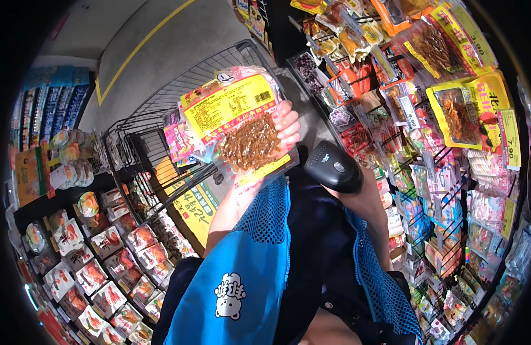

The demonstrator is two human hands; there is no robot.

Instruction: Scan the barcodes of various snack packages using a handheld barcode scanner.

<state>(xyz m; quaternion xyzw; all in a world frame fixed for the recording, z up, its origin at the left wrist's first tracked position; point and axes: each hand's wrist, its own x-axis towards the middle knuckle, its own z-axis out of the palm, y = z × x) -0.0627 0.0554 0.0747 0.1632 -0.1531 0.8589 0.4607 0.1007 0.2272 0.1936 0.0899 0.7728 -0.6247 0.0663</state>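
My left hand (289,123) holds a flat, clear plastic food packet (252,144) from beneath, its fingers curled over the right edge. Brown glossy strips show through the film, below a yellow label with print and a barcode. My palm and thumb are hidden behind the packet. In my right hand (368,187) is a black handheld barcode scanner (333,167), which covers most of the fingers. Just beyond the packet stands a dark wire shopping cart (170,101). A pink snack bag (179,140) shows at the packet's left edge, above the cart.
At right, a rack (442,151) carries hanging snack packets with price tags. Left of me are shelves of packaged food (93,276). A yellow advertising sheet (196,211) appears below the cart. A yellow line (142,45) crosses the grey floor (131,26).
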